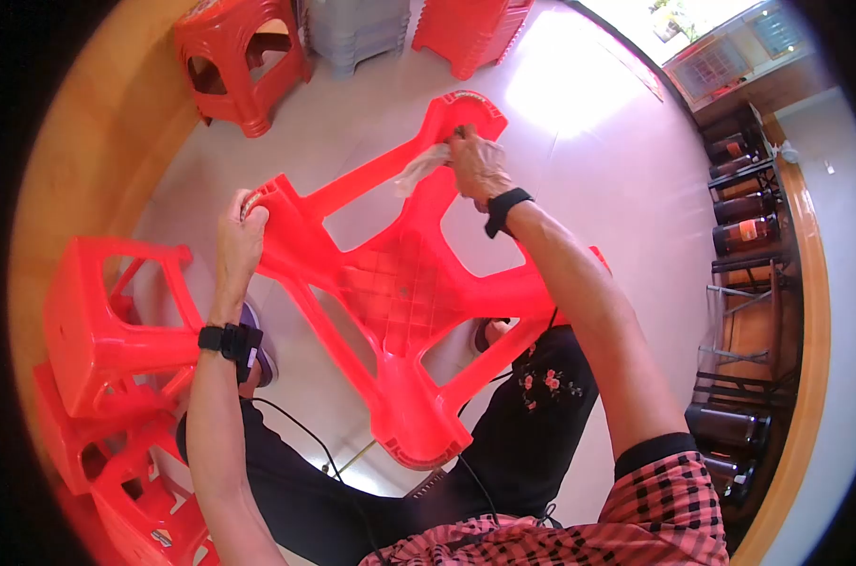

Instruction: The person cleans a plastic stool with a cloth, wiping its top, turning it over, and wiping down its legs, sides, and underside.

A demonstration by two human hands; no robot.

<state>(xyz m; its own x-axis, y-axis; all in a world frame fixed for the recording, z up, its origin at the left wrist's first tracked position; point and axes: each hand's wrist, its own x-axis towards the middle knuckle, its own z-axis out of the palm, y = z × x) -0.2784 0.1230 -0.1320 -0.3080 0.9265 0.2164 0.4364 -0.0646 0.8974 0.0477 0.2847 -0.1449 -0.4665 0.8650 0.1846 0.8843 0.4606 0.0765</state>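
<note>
A red plastic stool (pixel 404 292) is turned so its hollow underside and leg ends face me, in front of my knees. My left hand (pixel 239 241) is closed around the end of its left leg, thumb on the inner side. At the end of the far leg, my right hand (pixel 480 168) is closed on a thin, whitish, crumpled rag (pixel 420 172). Whether the rag is cloth or plastic I cannot make out. Something small and dark shows at the right fingertips. The rag hangs beside the leg, towards the left.
Several red stools (pixel 117 330) lie piled on my left. Along the far wall stand another red stool stack (pixel 244 66), a grey stack (pixel 352 33) and more red stools (pixel 470 33). On the right, dark cylindrical containers (pixel 744 208) line a rack. A dark cord (pixel 296 422) crosses my lap.
</note>
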